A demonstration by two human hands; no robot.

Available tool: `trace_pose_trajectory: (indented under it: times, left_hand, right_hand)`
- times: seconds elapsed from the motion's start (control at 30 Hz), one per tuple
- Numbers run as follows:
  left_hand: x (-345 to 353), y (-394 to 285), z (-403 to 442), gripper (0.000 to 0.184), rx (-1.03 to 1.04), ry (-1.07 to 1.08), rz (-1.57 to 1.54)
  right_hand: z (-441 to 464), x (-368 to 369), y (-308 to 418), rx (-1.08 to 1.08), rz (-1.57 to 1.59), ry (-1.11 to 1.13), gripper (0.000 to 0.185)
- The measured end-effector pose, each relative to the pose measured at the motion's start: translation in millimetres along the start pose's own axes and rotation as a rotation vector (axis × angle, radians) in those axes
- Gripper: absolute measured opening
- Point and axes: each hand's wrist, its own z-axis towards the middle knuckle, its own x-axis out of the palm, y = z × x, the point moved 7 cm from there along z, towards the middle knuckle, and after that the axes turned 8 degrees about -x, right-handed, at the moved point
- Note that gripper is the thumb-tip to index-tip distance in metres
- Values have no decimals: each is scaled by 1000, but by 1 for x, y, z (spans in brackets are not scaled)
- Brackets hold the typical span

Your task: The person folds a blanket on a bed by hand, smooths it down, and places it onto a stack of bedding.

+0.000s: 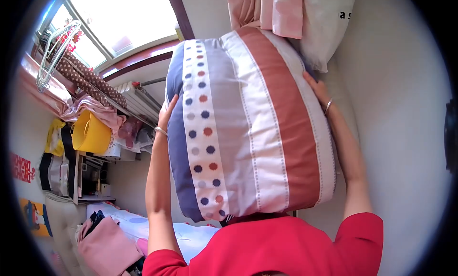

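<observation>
A thick folded quilt (248,128) fills the middle of the head view, striped in blue, white, grey and rust red, with a band of coloured dots. My left hand (169,111) grips its blue left edge, fingertips curling over the side. On the opposite edge, near the top, my right hand (317,90) presses in with its fingers partly tucked behind the quilt. Both arms are stretched out along its sides, and its lower end is close to my chest. The underside and far side of the quilt are hidden.
Pink curtain-like cloth (287,13) and a white plastic bag (327,23) are just beyond the quilt. To the left are a radiator (138,99), a yellow bucket (90,133) and hangers (57,56). Folded pink clothing (109,247) lies on a bed (191,235).
</observation>
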Motion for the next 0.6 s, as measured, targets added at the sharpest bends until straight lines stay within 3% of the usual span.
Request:
trace_pose_trajectory:
  times: [0.07, 0.13, 0.17, 0.27, 0.33, 0.4, 0.47, 0.5, 0.53, 0.6]
  left_hand:
    - [4, -7, 16, 66, 7, 48, -42]
    - [15, 28, 50, 68, -90, 240, -137]
    - [22, 61, 67, 70, -92, 211, -32]
    - [58, 87, 58, 71, -16, 81, 84]
    - [65, 93, 66, 68, 65, 123, -35]
    - [72, 77, 49, 66, -27, 205, -151]
    - [69, 74, 53, 66, 46, 166, -82]
    - [67, 86, 62, 68, 61, 146, -69]
    - [66, 96, 70, 69, 74, 130, -56]
    - [61, 99, 69, 74, 42, 79, -46]
  right_hand:
    - [9, -13, -3, -9, 38, 36, 97]
    - [19, -26, -28, 56, -49, -25, 104]
    - [10, -24, -43, 93, -123, -19, 109]
    - [20, -17, -136, 127, -234, -74, 107]
    - [27, -15, -141, 115, -268, -73, 106]
    - [31, -17, -136, 90, -264, -86, 96]
    - [41, -31, -110, -114, -294, -236, 74]
    - [43, -34, -81, -403, -453, -346, 65]
    - [39, -24, -52, -421, -427, -342, 65]
    - [9, 22, 54, -779, -484, -205, 55]
